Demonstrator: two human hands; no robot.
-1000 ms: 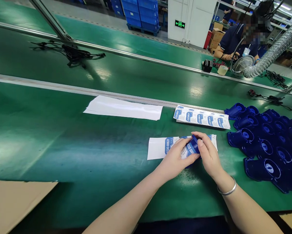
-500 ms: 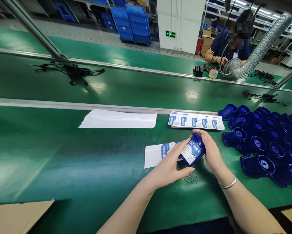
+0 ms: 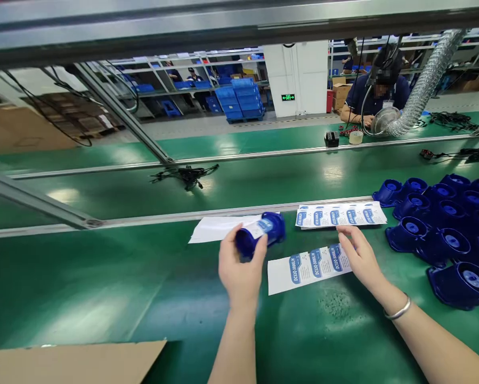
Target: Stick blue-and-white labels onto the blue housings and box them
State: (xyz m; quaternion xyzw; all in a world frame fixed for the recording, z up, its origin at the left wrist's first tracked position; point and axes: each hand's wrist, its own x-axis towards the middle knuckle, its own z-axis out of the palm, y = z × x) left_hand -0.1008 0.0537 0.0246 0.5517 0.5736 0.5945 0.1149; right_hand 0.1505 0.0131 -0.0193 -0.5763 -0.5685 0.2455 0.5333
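Blue cup (image 3: 274, 230) in left hand (image 3: 239, 269), off the left end of the label strip (image 3: 303, 270); right hand (image 3: 361, 260) at the strip's right end.
Cup tipped on its side, thumb and fingers closed around its open end; that grip seems to leave the stuck-on label mostly uncovered. Right hand loosely spread, no pinch seen; contact with strip: cannot tell. Strip lies flat on the green table (image 3: 183, 314), printed side up, probably for easy reach. Beyond it, label sheets (image 3: 339, 216); beyond and left, blank sheets (image 3: 211, 229); right, grouped blue cups (image 3: 449, 242), likely kept near for picking up.
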